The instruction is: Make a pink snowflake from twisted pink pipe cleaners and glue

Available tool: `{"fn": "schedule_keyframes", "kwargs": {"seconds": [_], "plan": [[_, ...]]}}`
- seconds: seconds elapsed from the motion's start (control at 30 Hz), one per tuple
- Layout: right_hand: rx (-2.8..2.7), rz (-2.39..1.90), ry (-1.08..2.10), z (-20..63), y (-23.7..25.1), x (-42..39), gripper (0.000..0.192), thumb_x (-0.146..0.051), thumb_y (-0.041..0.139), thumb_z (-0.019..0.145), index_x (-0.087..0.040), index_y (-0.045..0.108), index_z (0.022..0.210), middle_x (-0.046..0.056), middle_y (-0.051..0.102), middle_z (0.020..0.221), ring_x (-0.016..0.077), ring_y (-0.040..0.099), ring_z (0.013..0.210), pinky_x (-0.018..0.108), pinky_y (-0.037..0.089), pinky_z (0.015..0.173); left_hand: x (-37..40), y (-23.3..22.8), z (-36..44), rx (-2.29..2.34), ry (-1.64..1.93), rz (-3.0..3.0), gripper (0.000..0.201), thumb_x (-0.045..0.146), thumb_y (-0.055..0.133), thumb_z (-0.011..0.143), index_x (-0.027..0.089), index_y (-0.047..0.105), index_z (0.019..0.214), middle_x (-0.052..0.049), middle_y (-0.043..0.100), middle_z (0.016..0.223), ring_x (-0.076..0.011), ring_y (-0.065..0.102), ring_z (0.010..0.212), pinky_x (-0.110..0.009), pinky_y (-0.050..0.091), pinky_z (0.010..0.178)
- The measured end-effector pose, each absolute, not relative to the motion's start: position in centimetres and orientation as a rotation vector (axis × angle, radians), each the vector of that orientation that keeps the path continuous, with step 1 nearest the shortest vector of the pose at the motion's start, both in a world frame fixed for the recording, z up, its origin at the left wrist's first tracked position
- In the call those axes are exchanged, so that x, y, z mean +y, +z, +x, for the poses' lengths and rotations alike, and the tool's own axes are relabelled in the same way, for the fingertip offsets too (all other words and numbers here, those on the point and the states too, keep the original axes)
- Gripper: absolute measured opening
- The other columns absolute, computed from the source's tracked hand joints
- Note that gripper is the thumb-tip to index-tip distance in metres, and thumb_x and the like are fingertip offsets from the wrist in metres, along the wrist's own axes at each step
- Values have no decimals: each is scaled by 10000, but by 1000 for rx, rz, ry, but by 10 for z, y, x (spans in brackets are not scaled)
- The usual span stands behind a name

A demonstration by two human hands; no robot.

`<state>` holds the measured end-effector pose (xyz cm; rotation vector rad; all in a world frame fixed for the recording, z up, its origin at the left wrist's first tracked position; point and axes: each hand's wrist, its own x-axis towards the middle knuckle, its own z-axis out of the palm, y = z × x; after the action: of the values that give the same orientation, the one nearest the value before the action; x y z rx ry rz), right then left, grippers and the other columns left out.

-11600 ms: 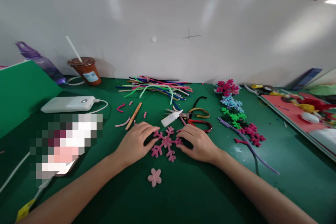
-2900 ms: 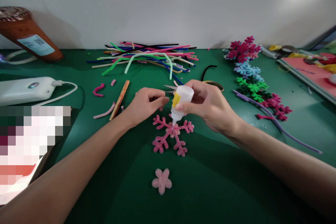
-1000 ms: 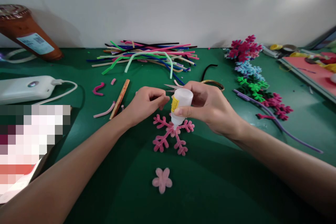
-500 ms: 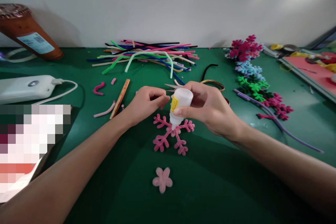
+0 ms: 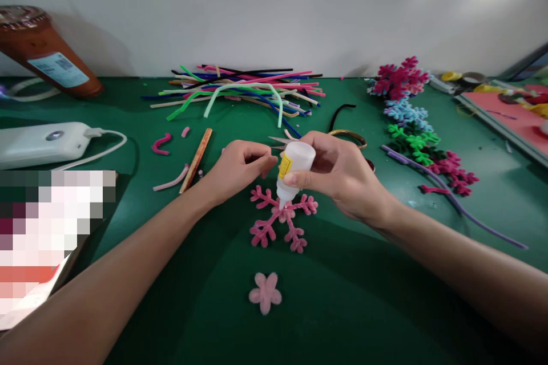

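Bare mat (image 5: 342,296) around pink flower (image 5: 265,293)

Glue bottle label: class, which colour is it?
Yellow, on the white glue bottle that the right hand holds; head view.

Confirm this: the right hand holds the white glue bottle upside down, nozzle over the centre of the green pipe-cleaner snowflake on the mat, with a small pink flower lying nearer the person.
One thing is wrong: the snowflake under the nozzle is pink, not green, as the head view shows. The right hand does hold the white glue bottle nozzle-down over its centre, and the small pink flower lies nearer the person.

head view, close, looking down over green table (image 5: 342,308).
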<state>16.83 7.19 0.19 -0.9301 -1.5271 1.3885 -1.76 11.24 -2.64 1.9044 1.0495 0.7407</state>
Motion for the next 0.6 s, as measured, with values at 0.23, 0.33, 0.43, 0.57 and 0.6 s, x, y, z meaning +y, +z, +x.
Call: {"fn": "schedule_keyframes", "kwargs": {"seconds": [0.23, 0.33, 0.43, 0.57, 0.6], "plan": [[-1532, -940, 1374, 168, 1, 73, 315, -339, 812, 639, -170, 587, 782, -6, 598, 731, 132, 580, 679, 271, 496, 622, 112, -27, -18, 1047, 745, 1917, 331, 306, 480, 803, 148, 484, 512, 42, 389, 487, -77, 346, 490, -225, 250, 486], [-1531, -939, 1371, 168, 1, 73, 311, -330, 813, 640, -168, 591, 787, -5, 597, 731, 134, 583, 680, 270, 497, 618, 112, -27, -18, 1046, 746, 1914, 334, 316, 481, 805, 146, 492, 517, 42, 389, 491, -77, 344, 492, -226, 254, 488], [-1534, -942, 1368, 168, 1, 73, 310, -328, 812, 642, -167, 595, 795, -3, 598, 739, 137, 587, 684, 274, 499, 621, 113, -27, -18, 1040, 735, 1906, 335, 325, 479, 808, 144, 508, 528, 38, 400, 497, -79, 350, 498, -224, 260, 488], [-1547, -959, 1355, 168, 1, 73, 322, -352, 810, 639, -170, 596, 796, 2, 602, 741, 141, 586, 686, 280, 500, 624, 113, -28, -18, 1048, 730, 1894, 335, 340, 481, 811, 146, 521, 541, 36, 406, 502, -83, 352, 500, -224, 267, 488], [-1548, -959, 1355, 168, 1, 73, 325, -356, 810, 637, -170, 597, 796, 5, 606, 744, 142, 587, 688, 282, 501, 627, 113, -28, -18, 1052, 731, 1895, 333, 340, 482, 810, 147, 520, 542, 35, 407, 503, -83, 352, 501, -225, 271, 490]]}}
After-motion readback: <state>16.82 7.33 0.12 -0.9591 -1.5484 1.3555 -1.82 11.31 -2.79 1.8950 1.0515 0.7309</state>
